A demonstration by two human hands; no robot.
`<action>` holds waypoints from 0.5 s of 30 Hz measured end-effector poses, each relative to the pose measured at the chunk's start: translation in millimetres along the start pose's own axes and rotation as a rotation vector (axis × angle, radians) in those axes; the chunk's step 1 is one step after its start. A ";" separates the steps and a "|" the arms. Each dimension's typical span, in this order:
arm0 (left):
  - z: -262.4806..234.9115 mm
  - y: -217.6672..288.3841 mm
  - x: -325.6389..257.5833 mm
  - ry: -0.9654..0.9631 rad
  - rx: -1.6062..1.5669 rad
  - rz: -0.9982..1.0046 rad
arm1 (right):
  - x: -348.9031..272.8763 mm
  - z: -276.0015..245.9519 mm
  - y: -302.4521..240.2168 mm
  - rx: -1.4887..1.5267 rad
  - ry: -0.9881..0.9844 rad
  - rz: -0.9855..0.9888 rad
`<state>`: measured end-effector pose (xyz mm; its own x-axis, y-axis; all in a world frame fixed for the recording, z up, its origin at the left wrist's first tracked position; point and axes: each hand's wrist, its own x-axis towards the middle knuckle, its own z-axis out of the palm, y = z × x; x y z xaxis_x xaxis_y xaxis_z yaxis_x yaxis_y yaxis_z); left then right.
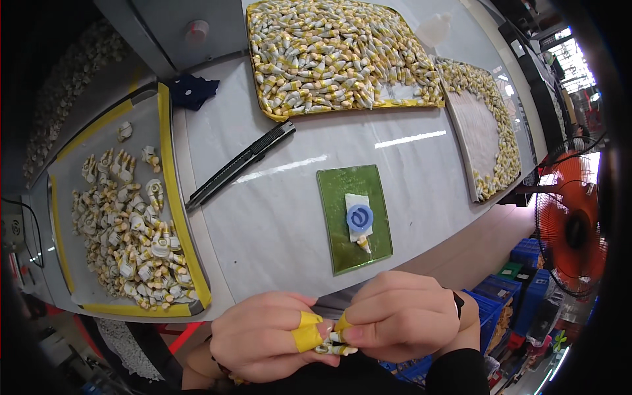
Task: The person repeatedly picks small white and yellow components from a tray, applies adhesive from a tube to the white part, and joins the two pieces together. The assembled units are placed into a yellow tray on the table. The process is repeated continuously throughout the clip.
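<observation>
My left hand (263, 337) and my right hand (403, 315) meet close to my body, just off the table's near edge. Both are closed, pinching small white-and-yellow pieces (337, 349) between thumbs and fingers. The fingers partly hide these pieces, so their exact shape does not show. Yellow tape wraps a finger of the left hand, and some shows at the right fingertips. Beyond the hands lies a green glass plate (334, 243) bearing a white pad and a blue round mould (359, 218). One small white-and-yellow piece (363, 245) rests beside the mould.
At the left, a yellow-taped tray (168, 164) holds a heap of similar pieces. A full tray (280, 117) stands at the back, with a partly filled board (471, 135) to its right. A black utility knife (242, 163) lies mid-table. An orange fan (571, 220) stands far right.
</observation>
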<state>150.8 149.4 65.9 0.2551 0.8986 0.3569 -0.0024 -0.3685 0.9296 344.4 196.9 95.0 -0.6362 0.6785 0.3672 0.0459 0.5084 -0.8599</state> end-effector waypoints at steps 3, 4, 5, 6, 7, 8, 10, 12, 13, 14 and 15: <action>1.3 2.0 0.8 0.018 0.030 0.021 | 1.9 -0.9 -2.0 -0.002 -0.020 0.012; 2.1 2.4 0.7 0.033 0.030 0.028 | 2.1 -0.9 -2.1 0.002 -0.020 0.009; 2.3 2.6 0.9 0.035 0.031 0.031 | 2.5 -0.9 -2.3 0.004 -0.019 0.013; 2.6 2.0 1.3 0.034 0.029 0.036 | 2.6 -0.9 -2.6 0.002 -0.017 0.020; 2.8 1.5 1.7 0.034 0.028 0.040 | 2.7 -0.9 -2.9 0.001 -0.015 0.027; 2.5 1.0 2.1 0.032 0.020 0.044 | 2.8 -0.6 -3.3 0.001 -0.007 0.032; 1.7 0.6 2.4 0.028 0.006 0.052 | 3.0 0.3 -4.5 0.003 0.009 0.043; 3.1 0.0 1.9 0.035 -0.017 0.055 | 1.8 1.1 -5.5 -0.004 0.021 0.036; 3.6 -0.1 2.0 0.038 -0.030 0.057 | 1.0 1.3 -6.3 -0.009 0.027 0.033; 3.6 0.1 2.9 0.018 -0.020 0.052 | 0.1 0.8 -7.8 -0.020 0.032 0.043; 3.2 -0.2 3.8 -0.001 -0.009 0.045 | -0.8 0.2 -8.8 -0.027 0.035 0.051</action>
<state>154.9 152.1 66.8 0.2552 0.8811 0.3982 -0.0224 -0.4063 0.9135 344.4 191.9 102.2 -0.6053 0.7219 0.3355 0.0991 0.4865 -0.8681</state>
